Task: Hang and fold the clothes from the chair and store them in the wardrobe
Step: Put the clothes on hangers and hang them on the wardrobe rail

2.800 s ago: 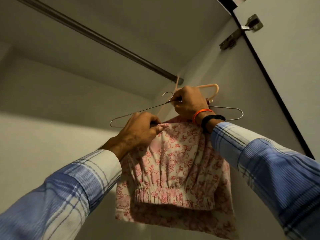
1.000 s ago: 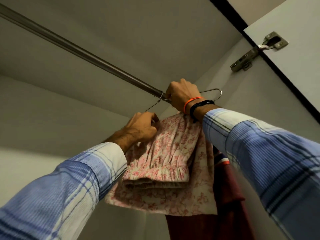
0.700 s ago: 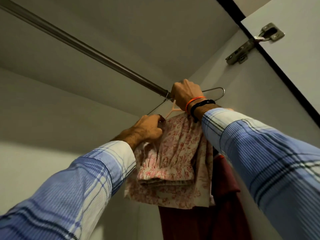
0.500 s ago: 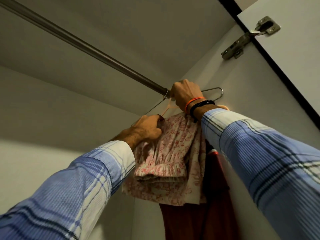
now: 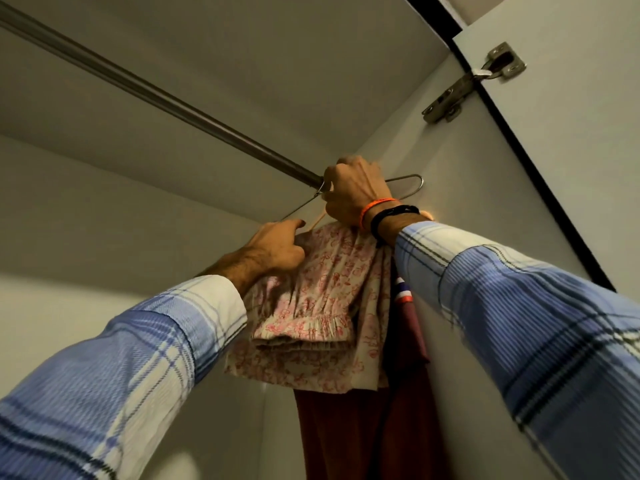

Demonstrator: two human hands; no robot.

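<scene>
Hanging from a wire hanger (image 5: pixel 408 181) at the rod's (image 5: pixel 194 116) right end, the floral garment (image 5: pixel 322 306) is cream with pink flowers, folded double, its gathered elastic edge facing me. My right hand (image 5: pixel 356 192) is clenched around the hanger's neck by the rod; my left hand (image 5: pixel 277 249) pinches the fabric's upper left corner. A maroon garment (image 5: pixel 363 420) hangs just behind. Around them are the wardrobe's (image 5: pixel 173 220) plain grey walls, top panel and a metal hinge (image 5: pixel 464 88) on the open door. No writing is readable.
</scene>
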